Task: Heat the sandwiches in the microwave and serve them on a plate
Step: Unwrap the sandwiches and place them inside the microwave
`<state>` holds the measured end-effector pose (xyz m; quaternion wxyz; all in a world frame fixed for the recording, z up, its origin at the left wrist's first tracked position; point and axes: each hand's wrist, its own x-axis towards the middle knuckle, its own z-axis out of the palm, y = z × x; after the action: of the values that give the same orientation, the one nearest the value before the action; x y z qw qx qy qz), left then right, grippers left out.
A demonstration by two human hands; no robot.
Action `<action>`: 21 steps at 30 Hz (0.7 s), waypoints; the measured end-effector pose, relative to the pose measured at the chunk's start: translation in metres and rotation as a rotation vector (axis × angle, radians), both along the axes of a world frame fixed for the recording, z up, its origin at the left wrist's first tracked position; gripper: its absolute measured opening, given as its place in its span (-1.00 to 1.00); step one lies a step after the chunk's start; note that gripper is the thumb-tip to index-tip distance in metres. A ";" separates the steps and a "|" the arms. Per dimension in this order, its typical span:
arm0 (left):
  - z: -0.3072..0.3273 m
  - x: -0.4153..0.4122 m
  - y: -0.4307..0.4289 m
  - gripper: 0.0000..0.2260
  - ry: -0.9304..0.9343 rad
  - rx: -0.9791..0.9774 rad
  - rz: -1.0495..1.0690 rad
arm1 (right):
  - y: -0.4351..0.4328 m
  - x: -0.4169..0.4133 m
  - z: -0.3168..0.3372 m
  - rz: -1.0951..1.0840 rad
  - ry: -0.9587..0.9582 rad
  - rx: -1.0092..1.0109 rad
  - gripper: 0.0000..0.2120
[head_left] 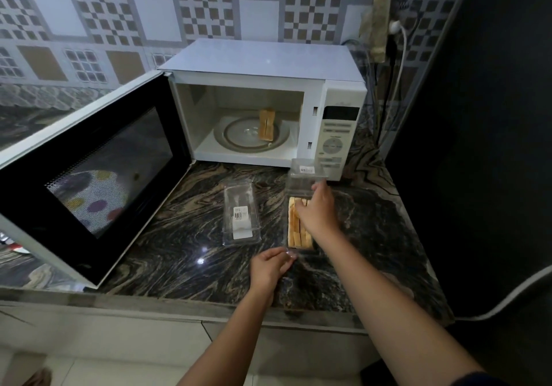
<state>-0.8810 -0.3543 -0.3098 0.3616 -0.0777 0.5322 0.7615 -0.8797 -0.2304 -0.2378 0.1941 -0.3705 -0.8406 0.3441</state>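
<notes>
A white microwave (337, 93) stands on the counter with its door (98, 173) swung open to the left. Inside, one sandwich (266, 124) stands upright on a plate (239, 137). In front, a clear plastic box (301, 176) lies open with sandwiches (294, 230) in it. My right hand (319, 209) reaches into this box and its fingers close around a sandwich. My left hand (270, 266) pinches the near corner of the same box. A second clear box (240, 215), with a white label, lies to the left with nothing in it.
The dark marbled counter (185, 254) ends at a front edge below my arms. A dark wall closes the right side. A white plug and cables (397, 27) hang behind the microwave. The open door takes up the counter's left part.
</notes>
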 end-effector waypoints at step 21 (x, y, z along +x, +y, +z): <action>0.018 -0.005 0.008 -0.91 -0.114 -0.007 0.039 | 0.008 0.004 0.010 0.075 -0.237 -0.284 -0.66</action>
<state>-0.8865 -0.3459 -0.2915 0.3760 -0.1326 0.5119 0.7609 -0.8761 -0.2225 -0.2281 0.0266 -0.4007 -0.8137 0.4203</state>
